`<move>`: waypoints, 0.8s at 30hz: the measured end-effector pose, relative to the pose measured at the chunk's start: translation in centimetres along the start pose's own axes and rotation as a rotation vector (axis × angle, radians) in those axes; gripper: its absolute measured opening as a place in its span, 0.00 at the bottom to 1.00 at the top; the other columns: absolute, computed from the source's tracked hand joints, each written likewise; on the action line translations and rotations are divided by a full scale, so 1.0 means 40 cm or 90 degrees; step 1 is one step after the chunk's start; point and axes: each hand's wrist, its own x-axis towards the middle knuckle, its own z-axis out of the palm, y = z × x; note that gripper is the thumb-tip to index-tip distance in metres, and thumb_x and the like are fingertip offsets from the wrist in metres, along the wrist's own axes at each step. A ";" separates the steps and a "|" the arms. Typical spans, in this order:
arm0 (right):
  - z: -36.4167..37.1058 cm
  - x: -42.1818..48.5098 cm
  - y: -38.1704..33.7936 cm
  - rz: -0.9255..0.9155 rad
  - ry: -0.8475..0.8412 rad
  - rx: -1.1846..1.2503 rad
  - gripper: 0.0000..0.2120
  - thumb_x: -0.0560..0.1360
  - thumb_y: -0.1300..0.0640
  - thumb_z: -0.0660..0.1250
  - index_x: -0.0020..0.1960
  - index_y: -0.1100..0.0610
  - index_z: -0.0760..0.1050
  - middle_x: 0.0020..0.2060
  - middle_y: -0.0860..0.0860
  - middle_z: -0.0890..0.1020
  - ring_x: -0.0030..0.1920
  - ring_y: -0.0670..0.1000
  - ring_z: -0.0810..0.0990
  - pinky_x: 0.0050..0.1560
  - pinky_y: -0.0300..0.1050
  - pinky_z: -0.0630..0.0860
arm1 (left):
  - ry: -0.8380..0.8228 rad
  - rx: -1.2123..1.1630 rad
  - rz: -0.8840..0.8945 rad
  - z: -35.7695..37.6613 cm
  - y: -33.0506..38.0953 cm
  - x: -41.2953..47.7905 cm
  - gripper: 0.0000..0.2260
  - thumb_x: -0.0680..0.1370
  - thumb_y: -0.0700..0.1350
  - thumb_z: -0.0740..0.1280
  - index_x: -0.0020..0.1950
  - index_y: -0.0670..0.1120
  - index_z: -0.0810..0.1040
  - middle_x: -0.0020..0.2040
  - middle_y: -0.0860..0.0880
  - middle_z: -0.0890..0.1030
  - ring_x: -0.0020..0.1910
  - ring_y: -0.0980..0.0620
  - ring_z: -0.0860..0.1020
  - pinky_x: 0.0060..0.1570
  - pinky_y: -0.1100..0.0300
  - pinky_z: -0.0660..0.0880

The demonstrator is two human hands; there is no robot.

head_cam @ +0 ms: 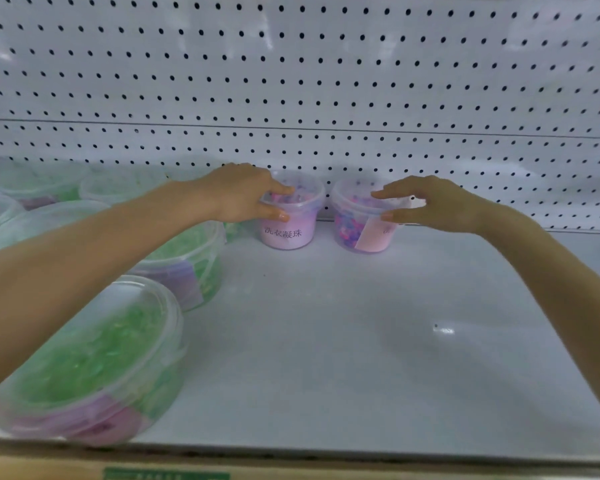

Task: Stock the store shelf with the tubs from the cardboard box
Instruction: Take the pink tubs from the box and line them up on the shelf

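Observation:
Two small clear tubs of pink and purple beads stand side by side at the back of the white shelf point(326, 323), against the pegboard. My left hand point(243, 194) holds the left pink tub point(288, 230) at its rim, fingers over the lid and thumb on the near side. In the same way, my right hand point(430, 206) spans the rim of the right pink tub point(357, 230), whose label is turned to the right. Only a strip of the cardboard box point(32, 469) shows along the bottom edge.
Several larger clear tubs of green beads point(94, 358) fill the shelf's left side, from front edge to back, under my left forearm. The white pegboard back wall point(326, 81) rises behind the pink tubs. Bare shelf lies in front of and to the right of them.

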 end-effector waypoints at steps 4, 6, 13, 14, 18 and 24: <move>0.057 0.016 0.000 -0.004 0.145 -0.018 0.18 0.70 0.44 0.70 0.58 0.45 0.78 0.54 0.54 0.79 0.56 0.54 0.74 0.55 0.52 0.72 | 0.009 0.013 -0.004 0.002 -0.005 -0.001 0.25 0.74 0.62 0.62 0.70 0.58 0.66 0.59 0.48 0.75 0.58 0.44 0.73 0.48 0.56 0.65; 0.084 0.016 -0.012 0.011 0.210 -0.077 0.20 0.70 0.41 0.68 0.60 0.44 0.77 0.52 0.52 0.77 0.56 0.53 0.71 0.50 0.50 0.71 | 0.016 0.021 -0.003 0.003 -0.004 0.000 0.25 0.74 0.62 0.62 0.70 0.58 0.67 0.60 0.48 0.74 0.58 0.44 0.73 0.48 0.56 0.64; 0.120 0.011 -0.040 0.050 0.271 -0.139 0.22 0.72 0.39 0.65 0.63 0.47 0.75 0.53 0.53 0.75 0.58 0.54 0.69 0.46 0.46 0.66 | 0.020 0.016 -0.006 0.007 -0.004 -0.005 0.25 0.74 0.63 0.61 0.70 0.59 0.67 0.62 0.48 0.73 0.60 0.44 0.72 0.54 0.54 0.66; 0.127 0.012 -0.046 0.061 0.283 -0.149 0.22 0.72 0.39 0.65 0.63 0.47 0.75 0.53 0.53 0.75 0.59 0.54 0.68 0.46 0.46 0.65 | 0.021 0.016 -0.007 0.007 -0.004 -0.005 0.25 0.74 0.63 0.61 0.70 0.59 0.67 0.62 0.48 0.73 0.60 0.44 0.72 0.54 0.54 0.66; 0.149 0.017 -0.067 0.099 0.323 -0.165 0.22 0.72 0.39 0.65 0.62 0.48 0.76 0.54 0.54 0.76 0.60 0.55 0.69 0.46 0.46 0.64 | 0.019 0.010 -0.011 0.008 -0.003 -0.009 0.24 0.74 0.64 0.60 0.69 0.59 0.67 0.62 0.48 0.72 0.61 0.45 0.71 0.54 0.53 0.67; 0.080 0.007 -0.047 0.076 0.151 -0.097 0.22 0.71 0.41 0.67 0.64 0.43 0.73 0.55 0.53 0.74 0.60 0.53 0.65 0.54 0.48 0.67 | 0.018 0.028 -0.010 0.004 -0.004 -0.011 0.23 0.74 0.64 0.60 0.67 0.60 0.69 0.63 0.49 0.71 0.62 0.45 0.70 0.52 0.52 0.68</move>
